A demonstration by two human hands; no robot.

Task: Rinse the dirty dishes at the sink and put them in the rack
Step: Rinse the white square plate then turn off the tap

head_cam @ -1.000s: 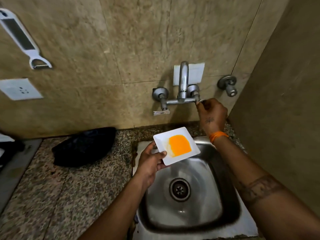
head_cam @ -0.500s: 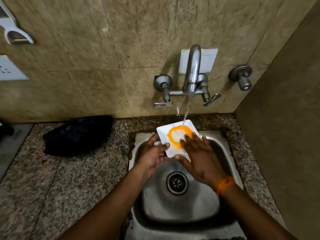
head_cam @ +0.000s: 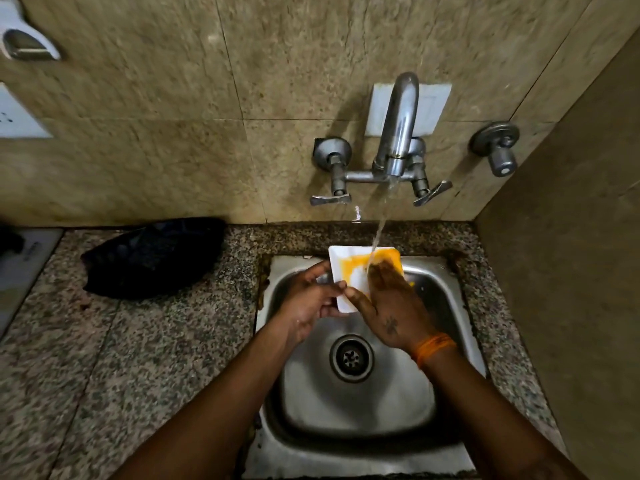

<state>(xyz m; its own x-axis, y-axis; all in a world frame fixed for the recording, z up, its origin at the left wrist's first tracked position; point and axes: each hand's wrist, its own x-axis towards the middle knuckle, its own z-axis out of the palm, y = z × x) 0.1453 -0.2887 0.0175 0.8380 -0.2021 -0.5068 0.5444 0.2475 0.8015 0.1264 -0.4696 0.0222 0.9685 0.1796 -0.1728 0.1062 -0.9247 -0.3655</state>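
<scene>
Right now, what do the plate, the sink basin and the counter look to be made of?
Plate: glossy white, likely ceramic or melamine; the look leaves that open. Sink basin: brushed stainless steel, grey with soft reflections. Counter: speckled polished stone, probably granite.

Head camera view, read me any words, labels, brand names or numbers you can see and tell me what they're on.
No text can be read.
Grey panel at the counter's left edge: a small dark mark, too blurred to read.
White plate, tap, sink, wall outlet: no lettering visible.
</scene>
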